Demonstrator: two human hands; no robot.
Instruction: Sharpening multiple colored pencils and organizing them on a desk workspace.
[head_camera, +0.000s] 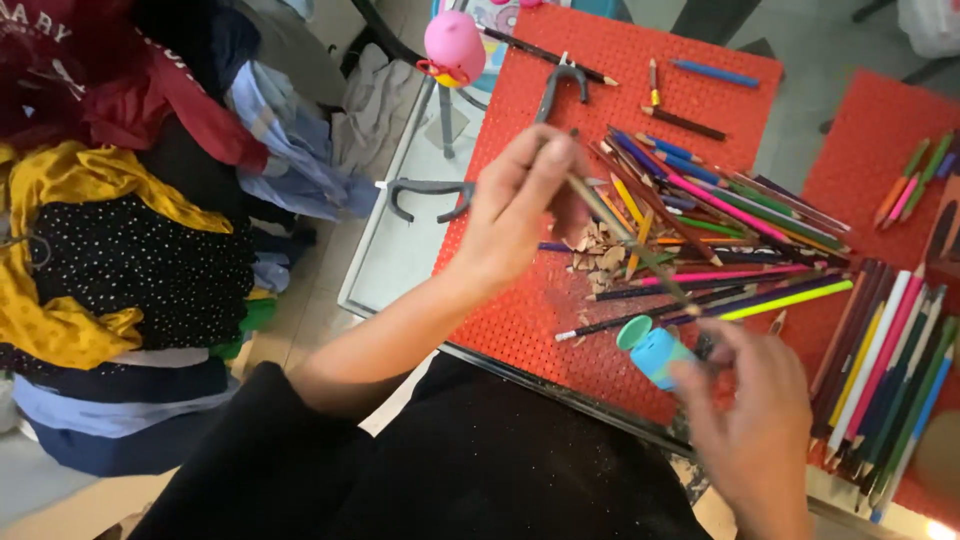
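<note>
A: What's worn?
B: Black garment across the lap (440, 470), plain, no print visible. Forearms bare, no sleeves in view.
A: Hands?
B: Left hand (515, 205) and right hand (755, 420) bare. Nails short as far as the blur shows.

A glass table (400, 262) carries red pegboard mats (620, 75) strewn with coloured pencils (740, 215) and shavings (600, 255).

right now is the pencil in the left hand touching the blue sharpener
Cannot tell. In the head view the pencil tip ends right by the sharpener in the right hand, but motion blur hides any contact.
</note>
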